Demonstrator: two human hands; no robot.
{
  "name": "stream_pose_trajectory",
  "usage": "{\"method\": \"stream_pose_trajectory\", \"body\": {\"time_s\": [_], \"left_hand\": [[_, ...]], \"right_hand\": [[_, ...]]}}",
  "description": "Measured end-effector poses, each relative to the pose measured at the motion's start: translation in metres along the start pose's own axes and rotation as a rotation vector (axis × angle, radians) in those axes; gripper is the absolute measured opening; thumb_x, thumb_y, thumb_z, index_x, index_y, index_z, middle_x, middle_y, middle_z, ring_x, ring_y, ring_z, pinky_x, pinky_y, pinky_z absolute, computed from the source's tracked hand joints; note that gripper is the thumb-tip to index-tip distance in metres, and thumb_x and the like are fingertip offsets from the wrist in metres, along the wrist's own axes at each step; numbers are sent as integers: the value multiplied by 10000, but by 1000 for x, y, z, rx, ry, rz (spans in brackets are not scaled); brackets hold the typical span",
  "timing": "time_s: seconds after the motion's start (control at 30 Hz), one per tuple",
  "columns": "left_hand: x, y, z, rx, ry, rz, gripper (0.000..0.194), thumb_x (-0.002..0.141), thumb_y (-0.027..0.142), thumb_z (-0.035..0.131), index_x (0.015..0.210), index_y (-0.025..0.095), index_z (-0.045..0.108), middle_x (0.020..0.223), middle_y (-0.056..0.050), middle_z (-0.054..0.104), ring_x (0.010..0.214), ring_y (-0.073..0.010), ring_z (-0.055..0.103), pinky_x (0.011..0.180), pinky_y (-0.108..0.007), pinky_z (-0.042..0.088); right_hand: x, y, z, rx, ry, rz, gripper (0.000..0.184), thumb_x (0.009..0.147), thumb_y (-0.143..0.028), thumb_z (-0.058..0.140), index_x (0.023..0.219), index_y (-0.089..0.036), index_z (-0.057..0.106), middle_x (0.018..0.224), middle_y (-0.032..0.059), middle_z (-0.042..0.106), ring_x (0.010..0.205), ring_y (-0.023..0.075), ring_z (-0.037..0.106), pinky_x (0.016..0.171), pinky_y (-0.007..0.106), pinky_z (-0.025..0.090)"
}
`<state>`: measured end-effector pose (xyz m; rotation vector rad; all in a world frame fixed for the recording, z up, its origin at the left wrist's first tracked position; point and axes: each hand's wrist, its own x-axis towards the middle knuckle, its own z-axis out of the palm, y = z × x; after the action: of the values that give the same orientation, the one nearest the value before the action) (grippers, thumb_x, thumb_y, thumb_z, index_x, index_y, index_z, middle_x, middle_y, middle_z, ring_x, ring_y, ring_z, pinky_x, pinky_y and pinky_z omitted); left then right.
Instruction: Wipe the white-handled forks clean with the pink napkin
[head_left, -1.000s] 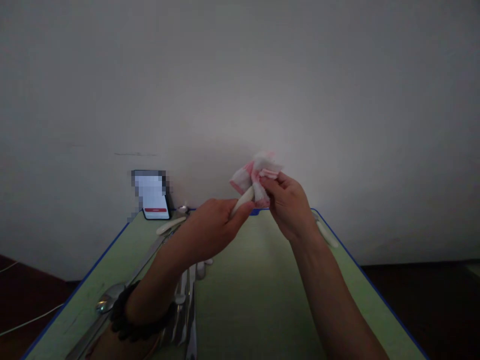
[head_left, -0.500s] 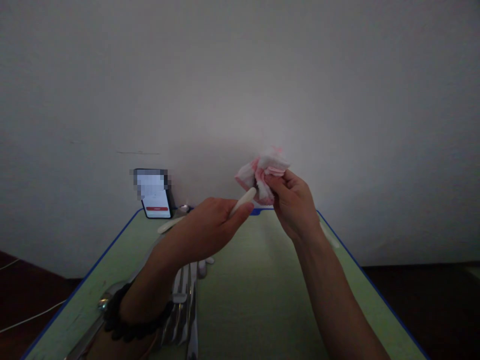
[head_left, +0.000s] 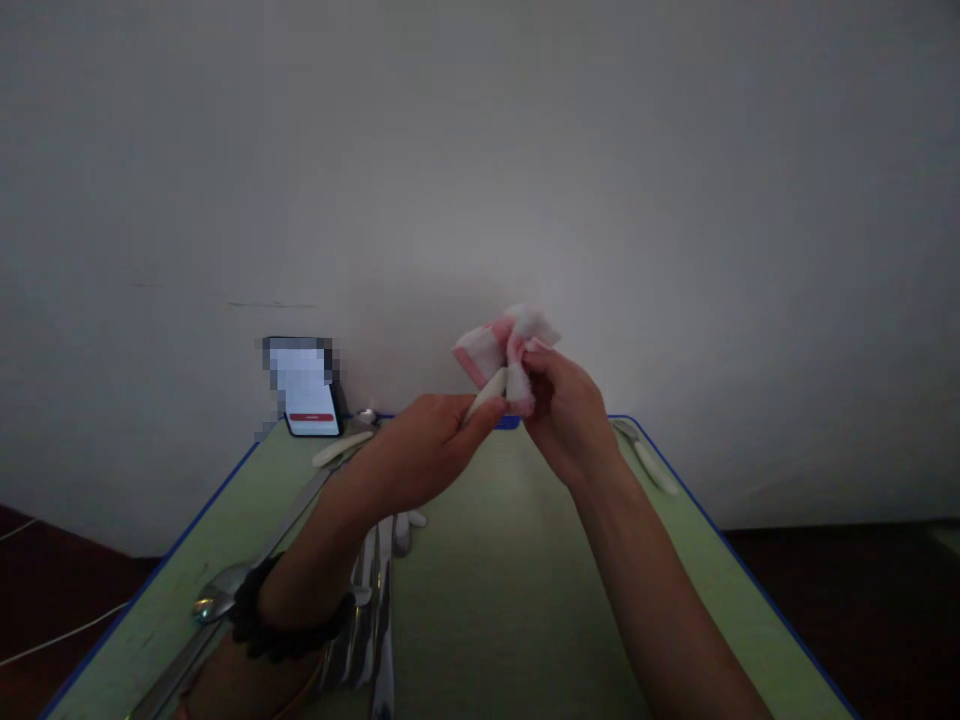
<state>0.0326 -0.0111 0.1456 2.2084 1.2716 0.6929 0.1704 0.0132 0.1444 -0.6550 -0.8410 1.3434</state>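
My left hand is closed round a piece of cutlery with a white handle, held above the table. Its far end disappears into a crumpled pink-and-white cloth, so I cannot tell its kind. The cloth is pinched in the fingers of my right hand, just to the right of the left hand. A dark beaded band circles my left wrist.
A phone leans against the wall at the table's back left. Under my left forearm lie a large spoon and several metal forks and knives. A white-handled spoon rests by the right edge of the green table.
My right hand and the cloth have moved left and slightly down the cutlery, closer to my left hand. The spoon at the right edge shows more fully now.
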Motion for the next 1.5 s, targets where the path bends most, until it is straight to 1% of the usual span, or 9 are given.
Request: {"method": "stream_pose_trajectory", "body": {"time_s": [0.13,0.2,0.3,0.53,0.7,0.93,1.17,1.37,1.5], "left_hand": [[-1,1,-1,-37,2,-10,464,912,487,268,591,192,426,541,35,468,496,-110,426,484,-225,283],[-1,2,-1,-41,2,-11,471,913,490,266,587,191,426,531,39,458,488,-108,420,486,-227,281],[-2,4,-1,-29,-2,11,466,912,491,283,589,191,435,530,39,458,483,-111,408,493,-233,278],[-3,4,-1,9,-3,44,470,917,493,283,570,195,391,541,35,445,491,-110,371,481,-239,231],[-5,3,-3,59,-21,30,464,916,488,277,570,196,377,522,36,438,478,-109,363,474,-247,210],[-7,1,-9,55,-80,8,473,912,500,258,577,188,377,535,37,438,495,-102,359,477,-232,230],[-6,2,-9,43,-104,4,483,913,513,249,576,189,375,545,35,445,494,-102,351,474,-234,226],[-4,1,-6,40,-79,16,469,916,494,251,579,193,376,558,29,454,495,-105,355,478,-234,226],[-2,1,-4,45,-66,27,451,915,476,267,588,190,389,566,30,445,506,-106,361,492,-234,231]], "right_hand": [[-2,-1,2,13,-39,-16,89,728,-262,603,668,-197,616,650,-36,583,601,103,497,569,229,413],[-3,0,3,-25,-55,-26,98,716,-294,648,705,-198,634,658,-37,596,596,101,494,570,228,411],[-2,2,2,-56,-62,-35,125,669,-277,705,735,-190,644,637,-42,603,576,92,489,561,220,405],[2,1,-4,-89,-73,-43,149,632,-242,727,730,-175,638,617,-38,612,538,83,491,504,210,396],[5,1,-11,-187,-47,-79,184,622,-266,741,740,-172,635,613,-37,611,488,77,467,452,216,357],[6,0,-16,-317,-56,-134,182,635,-292,734,725,-179,624,561,-49,570,469,82,457,456,229,340],[6,3,-13,-198,-70,-63,210,619,-287,744,754,-173,630,621,-36,600,523,86,480,494,228,364],[4,8,-5,-71,-107,6,163,648,-263,714,758,-169,641,638,-44,598,560,77,480,530,215,371],[4,5,-5,-64,-92,24,156,627,-236,727,733,-161,641,631,-38,604,566,78,493,526,209,381]]}}
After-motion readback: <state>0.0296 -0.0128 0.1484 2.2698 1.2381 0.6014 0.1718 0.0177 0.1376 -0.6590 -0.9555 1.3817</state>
